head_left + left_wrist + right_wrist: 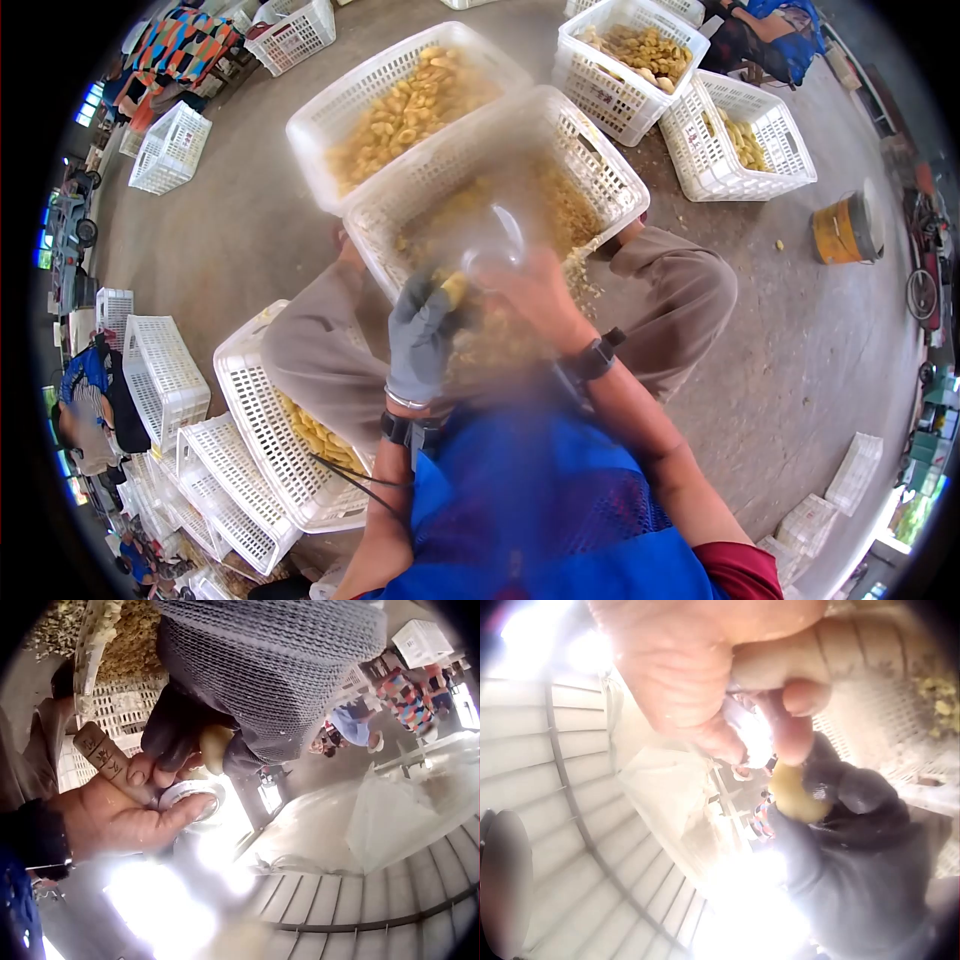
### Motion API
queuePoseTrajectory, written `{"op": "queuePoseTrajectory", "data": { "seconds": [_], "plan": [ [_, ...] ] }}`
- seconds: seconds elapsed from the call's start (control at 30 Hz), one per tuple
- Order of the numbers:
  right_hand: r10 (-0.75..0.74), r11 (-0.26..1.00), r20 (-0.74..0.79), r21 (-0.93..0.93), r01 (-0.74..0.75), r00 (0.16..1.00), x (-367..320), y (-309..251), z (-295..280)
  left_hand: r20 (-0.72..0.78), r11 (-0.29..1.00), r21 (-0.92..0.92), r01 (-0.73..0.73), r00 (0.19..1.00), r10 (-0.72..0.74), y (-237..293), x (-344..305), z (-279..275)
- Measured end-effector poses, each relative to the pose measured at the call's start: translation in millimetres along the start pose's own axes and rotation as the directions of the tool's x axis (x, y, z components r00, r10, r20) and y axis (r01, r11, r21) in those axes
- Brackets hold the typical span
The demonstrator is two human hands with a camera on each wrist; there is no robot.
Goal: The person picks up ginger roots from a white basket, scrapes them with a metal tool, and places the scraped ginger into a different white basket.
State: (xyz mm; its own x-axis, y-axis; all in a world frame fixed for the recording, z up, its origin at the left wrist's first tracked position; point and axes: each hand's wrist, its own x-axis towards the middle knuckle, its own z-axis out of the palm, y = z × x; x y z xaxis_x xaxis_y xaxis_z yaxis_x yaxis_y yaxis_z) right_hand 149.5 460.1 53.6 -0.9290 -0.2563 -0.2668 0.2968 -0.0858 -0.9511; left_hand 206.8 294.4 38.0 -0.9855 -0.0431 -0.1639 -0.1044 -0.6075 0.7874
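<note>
Gloved left hand (pixel 420 335) pinches the yellow piece (pixel 799 796) — right hand (pixel 535 295), gripping a tool (pixel 105 757), just beside.

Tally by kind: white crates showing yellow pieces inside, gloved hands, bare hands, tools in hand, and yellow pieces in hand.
White crates showing yellow pieces inside: 5
Gloved left hand: 1
Bare right hand: 1
Wooden-handled tool in the right hand's grip: 1
Yellow piece pinched by the left hand: 1
Total: 9

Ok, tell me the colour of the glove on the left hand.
Grey: a knit glove, seen best in the head view.
</note>
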Motion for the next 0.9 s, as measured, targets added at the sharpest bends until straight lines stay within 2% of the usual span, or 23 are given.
{"op": "queuePoseTrajectory", "data": {
  "seconds": [0.13,0.23,0.37,0.47,0.57,0.67,0.77,0.9],
  "plan": [
    [-0.003,0.995,0.027,-0.098,0.006,1.000,-2,-3,0,0.021,0.997,0.079,-0.018,1.000,0.017,10,-4,7],
    [-0.071,0.988,0.013,-0.139,0.072,0.997,1,3,1,0.040,0.992,0.108,-0.068,0.997,0.064,6,-2,-4],
    [-0.176,0.939,0.108,-0.281,0.200,0.978,-8,-7,-7,0.018,0.992,0.052,-0.116,0.993,0.115,11,3,-19],
    [-0.102,0.880,0.253,-0.428,0.206,0.962,-9,5,-15,0.060,0.986,0.076,-0.150,0.988,0.145,23,4,-15],
    [0.030,0.912,0.349,-0.393,0.117,0.937,-17,6,-12,0.142,0.978,0.130,-0.164,0.979,0.145,25,8,-26],
    [0.048,0.940,0.371,-0.331,0.083,0.927,-21,0,-5,0.141,0.979,0.143,-0.148,0.982,0.128,26,8,-26],
    [0.037,0.929,0.388,-0.353,0.112,0.921,-17,10,-6,0.166,0.977,0.182,-0.113,0.983,0.083,32,8,-26],
    [0.081,0.941,0.390,-0.332,0.058,0.917,-22,0,-5,0.182,0.978,0.175,-0.110,0.980,0.077,34,8,-23]
  ]
}}
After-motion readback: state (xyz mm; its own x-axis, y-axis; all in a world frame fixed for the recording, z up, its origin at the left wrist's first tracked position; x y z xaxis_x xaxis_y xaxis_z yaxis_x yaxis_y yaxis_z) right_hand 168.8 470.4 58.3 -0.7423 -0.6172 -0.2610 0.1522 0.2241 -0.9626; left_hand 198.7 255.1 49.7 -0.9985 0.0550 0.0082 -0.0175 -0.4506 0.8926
